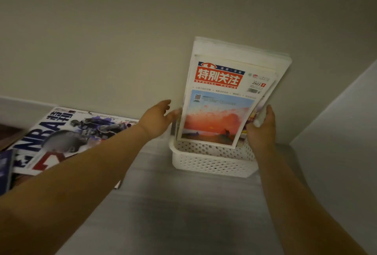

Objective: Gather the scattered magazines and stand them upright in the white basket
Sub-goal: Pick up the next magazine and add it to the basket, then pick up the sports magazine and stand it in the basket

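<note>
The fingers (173, 115) of the left hand (158, 121) are fairly straight and a little spread, their tips touching the left edge of the stack of magazines (236, 52) without wrapping round it. On the other side, the fingers (268, 112) of the right hand (263, 132) curl round the stack's right edge and grip it, with one digit pointing up along the pages. Between the two hands the stack stands upright in the white basket (212, 162), its lower edges down inside the perforated walls and its top leaning back against the wall (122, 30). The front magazine (218, 109) faces the camera: a red masthead with white characters over the words SPECIAL FOCUS, and below it a picture of an orange sky. Taller white-edged issues rise behind it; how many there are cannot be told. The basket sits on the grey tabletop (163, 203), close to the wall and near the corner on the right. Well to the left of the basket, partly under the left forearm, the NBA magazine (59, 134) lies flat on the tabletop with its cover up, outside the basket. At the far left edge a dark blue magazine (5, 170) also lies flat, with the NBA magazine overlapping it.
</note>
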